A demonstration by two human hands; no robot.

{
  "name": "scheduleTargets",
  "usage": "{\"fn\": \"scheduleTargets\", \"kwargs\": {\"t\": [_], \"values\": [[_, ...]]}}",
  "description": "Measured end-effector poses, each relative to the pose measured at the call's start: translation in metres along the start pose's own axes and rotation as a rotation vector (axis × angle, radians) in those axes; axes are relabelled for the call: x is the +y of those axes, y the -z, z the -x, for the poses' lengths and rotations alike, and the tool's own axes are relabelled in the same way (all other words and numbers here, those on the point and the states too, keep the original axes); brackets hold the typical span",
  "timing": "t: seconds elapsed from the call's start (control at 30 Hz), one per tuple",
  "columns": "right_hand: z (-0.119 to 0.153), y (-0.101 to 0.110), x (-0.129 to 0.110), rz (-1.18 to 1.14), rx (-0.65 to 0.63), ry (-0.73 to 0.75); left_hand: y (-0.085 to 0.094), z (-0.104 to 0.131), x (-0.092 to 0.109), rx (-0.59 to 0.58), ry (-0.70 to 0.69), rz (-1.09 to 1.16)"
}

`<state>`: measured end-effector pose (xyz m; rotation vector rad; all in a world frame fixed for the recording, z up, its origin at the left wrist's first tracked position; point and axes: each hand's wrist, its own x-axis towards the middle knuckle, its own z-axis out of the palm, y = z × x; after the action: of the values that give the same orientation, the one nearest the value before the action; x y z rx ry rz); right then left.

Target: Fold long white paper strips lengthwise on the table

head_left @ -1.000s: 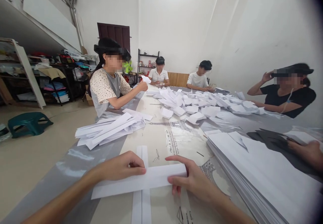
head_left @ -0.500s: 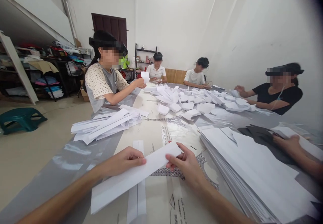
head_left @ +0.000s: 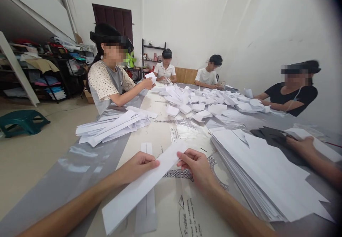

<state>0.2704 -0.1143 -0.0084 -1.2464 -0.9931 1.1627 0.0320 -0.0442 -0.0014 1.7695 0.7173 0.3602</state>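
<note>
A long strip of white paper [head_left: 141,190], which looks folded, is held slantwise above the table between both hands. My left hand [head_left: 140,166] pinches its upper left edge, thumb on top and fingers behind. My right hand [head_left: 193,164] grips the edge near the far end between thumb and curled fingers. Beneath it on the tablecloth lies a narrow paper strip with a dark line along it [head_left: 146,214], partly covered by the held paper and my left hand.
To the left lies a pile of folded paper strips [head_left: 112,126]; to the right, a thick stack of white sheets [head_left: 262,169]. A heap of folded papers [head_left: 197,100] covers the far table. Co-workers sit around it, and another person's hand [head_left: 304,146] holds paper at right.
The held paper has turned steeper, its near end shifting right and down. My right hand has slid to a lower grip on its edge. The whole view has shifted slightly.
</note>
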Motion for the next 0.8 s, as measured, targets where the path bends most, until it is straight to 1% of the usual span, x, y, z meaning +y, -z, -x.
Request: {"fn": "scheduleTargets", "kwargs": {"t": [0.13, 0.3, 0.6, 0.7, 0.8], "values": [[0.0006, 0.0025, 0.0008, 0.034, -0.031, -0.006, 0.0037, -0.0002, -0.0041, 0.014, -0.014, -0.010], [0.0007, 0.0052, -0.0005, 0.024, -0.047, -0.009, 0.0037, -0.0004, -0.0034, 0.015, -0.001, 0.027], [0.0000, 0.0063, 0.0000, -0.019, -0.079, -0.023, 0.0032, 0.0010, -0.0032, 0.011, 0.075, 0.090], [-0.0010, 0.0066, 0.0012, 0.005, -0.084, -0.031, 0.0020, -0.0004, -0.0040, 0.043, 0.085, 0.077], [-0.0002, 0.0051, 0.0003, 0.000, -0.100, -0.045, 0.0017, -0.0013, -0.0055, 0.077, 0.052, 0.074]]}}
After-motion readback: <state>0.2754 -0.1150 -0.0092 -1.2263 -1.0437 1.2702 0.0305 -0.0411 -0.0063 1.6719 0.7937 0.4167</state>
